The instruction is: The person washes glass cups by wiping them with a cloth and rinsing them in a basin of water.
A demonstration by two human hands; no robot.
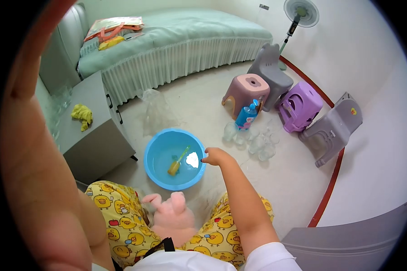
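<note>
A round blue basin [149,158] stands on the floor ahead of my knees, with water in it. In the water lies a brush [173,168] with a yellow-green handle. My right hand [215,156] is at the basin's right rim, its fingers bent over the edge. My left hand [29,90] is raised very close to the camera along the left side; its fingertips run out of view, and whatever it touches is hidden. Between my knees sits a pink plush toy [174,217] with long ears.
Right of the basin are a blue pump bottle [246,117], several clear glasses [260,147], a pink stool [247,88], a purple stool [300,106] and grey chairs [332,128]. At left, a grey cabinet [92,144] bears a yellow cloth [82,116]. Clear plastic [158,113] lies behind the basin.
</note>
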